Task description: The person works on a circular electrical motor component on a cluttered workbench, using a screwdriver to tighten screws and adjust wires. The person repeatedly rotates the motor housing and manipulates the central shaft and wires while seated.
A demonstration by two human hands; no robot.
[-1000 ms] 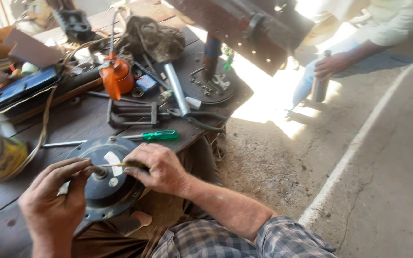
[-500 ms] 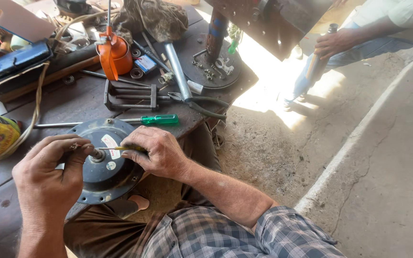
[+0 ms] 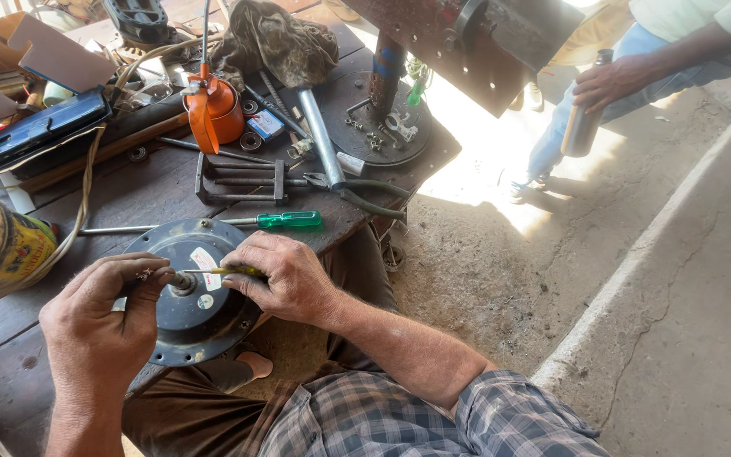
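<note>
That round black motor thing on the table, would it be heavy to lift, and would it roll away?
The round motor is probably heavy for its size, since it looks like solid dark metal with a steel shaft. It lies flat on the wooden table, so it likely won't roll. The left hand and right hand also steady it.

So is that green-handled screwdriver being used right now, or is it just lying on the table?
Lying unused. The green-handled screwdriver rests flat on the table beyond the round motor housing, with neither hand touching it.

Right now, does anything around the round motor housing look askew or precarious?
Yes: the round motor housing overhangs the wooden workbench edge, partly above the person's lap, steadied only by the left hand and right hand.
</note>
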